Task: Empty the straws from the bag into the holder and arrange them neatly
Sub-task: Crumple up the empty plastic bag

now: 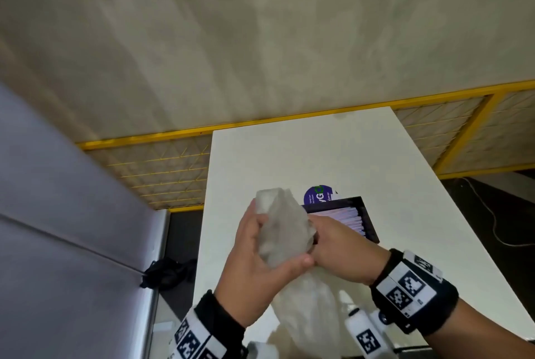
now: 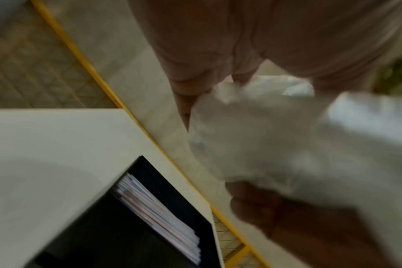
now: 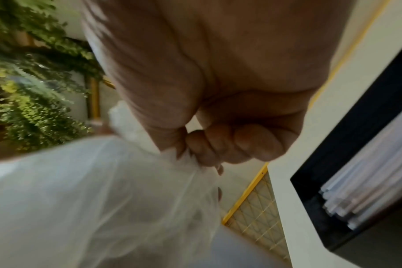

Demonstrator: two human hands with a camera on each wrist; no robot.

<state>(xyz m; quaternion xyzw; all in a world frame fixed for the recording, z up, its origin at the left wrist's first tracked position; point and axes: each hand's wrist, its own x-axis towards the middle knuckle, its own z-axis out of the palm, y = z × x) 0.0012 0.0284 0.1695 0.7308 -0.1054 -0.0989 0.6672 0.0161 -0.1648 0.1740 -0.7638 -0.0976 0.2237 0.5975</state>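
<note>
A crumpled clear plastic bag (image 1: 282,231) hangs between my two hands above the white table (image 1: 333,156). My left hand (image 1: 260,251) grips its left side, thumb across the front. My right hand (image 1: 333,245) pinches the bag from the right; in the right wrist view its fingers (image 3: 218,145) are curled into the plastic bag (image 3: 92,199). Just behind the hands stands the black holder (image 1: 367,219) with several pale straws (image 1: 347,218) lying in it. The straws (image 2: 158,215) and the bag (image 2: 252,141) show in the left wrist view. I see no straws inside the bag.
A purple round sticker (image 1: 317,195) lies on the table behind the holder. A yellow wire fence (image 1: 162,173) runs past the table's far edge. A grey panel (image 1: 58,214) stands at the left, with a dark bundle (image 1: 168,271) on the floor beside it.
</note>
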